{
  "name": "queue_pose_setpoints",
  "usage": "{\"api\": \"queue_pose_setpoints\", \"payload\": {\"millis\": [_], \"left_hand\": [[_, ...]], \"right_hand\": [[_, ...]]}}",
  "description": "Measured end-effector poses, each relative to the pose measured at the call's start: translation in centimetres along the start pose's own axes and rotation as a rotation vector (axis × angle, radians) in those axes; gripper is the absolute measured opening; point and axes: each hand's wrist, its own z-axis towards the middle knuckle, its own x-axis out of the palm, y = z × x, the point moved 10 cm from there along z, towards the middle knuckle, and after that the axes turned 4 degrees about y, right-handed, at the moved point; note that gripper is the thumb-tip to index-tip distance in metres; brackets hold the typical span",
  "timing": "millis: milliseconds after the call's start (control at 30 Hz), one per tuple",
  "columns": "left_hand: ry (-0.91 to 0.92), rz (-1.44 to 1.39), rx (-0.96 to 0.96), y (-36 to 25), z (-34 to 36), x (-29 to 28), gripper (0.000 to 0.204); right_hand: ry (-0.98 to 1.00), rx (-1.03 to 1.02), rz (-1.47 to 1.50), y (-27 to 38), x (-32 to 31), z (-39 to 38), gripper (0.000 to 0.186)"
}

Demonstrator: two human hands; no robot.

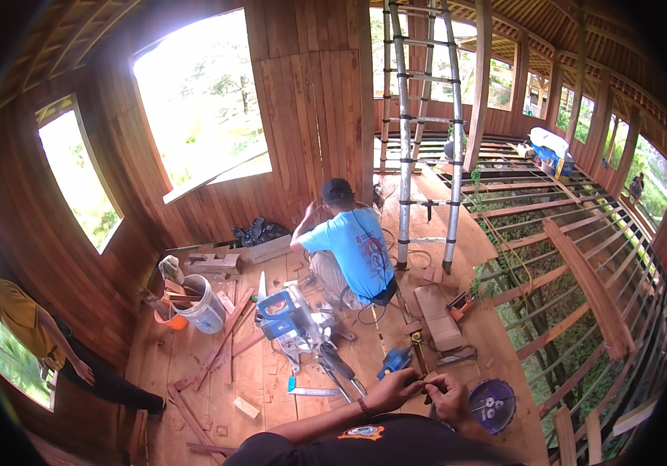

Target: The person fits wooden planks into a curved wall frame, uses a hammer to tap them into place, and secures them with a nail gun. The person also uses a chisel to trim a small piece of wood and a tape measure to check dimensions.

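My left hand (397,390) and my right hand (450,399) are close together in front of my body, fingertips bent in. Both look closed in a pinch; what they hold, if anything, is too small to make out. Beside my right hand lies a round purple disc (492,405), like a circular saw blade. Just beyond my left hand is a blue power tool (395,361). A try square (314,391) with a turquoise handle lies to the left. Farther off stands a blue miter saw (287,314).
A co-worker in a blue shirt (355,252) crouches by the plank wall. Another person (30,330) is at the far left. A ladder (403,155) stands ahead. Open joists (527,287) edge the floor on the right. A white bucket (205,303) and wood scraps (246,407) are left.
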Motion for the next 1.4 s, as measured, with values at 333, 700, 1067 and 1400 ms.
{"api": "queue_pose_setpoints", "payload": {"millis": [333,700,1067,1400], "left_hand": [[0.24,-0.87,0.002,-0.4,-0.4,2.5,0.022],[-0.089,-0.923,-0.073,-1.9,0.2,0.1,0.021],[-0.12,-0.793,0.058,-3.9,0.2,-0.6,0.013],[-0.189,-0.727,0.061,-3.3,0.0,-0.7,0.021]], "right_hand": [[0.055,-0.108,-0.055,2.6,-0.8,0.4,0.011],[-0.183,-0.013,0.209,3.1,-1.6,-0.2,0.016],[-0.221,-0.019,0.179,3.3,-1.5,-0.5,0.018],[-0.138,-0.049,0.142,3.6,-1.1,-1.0,0.022]]}}
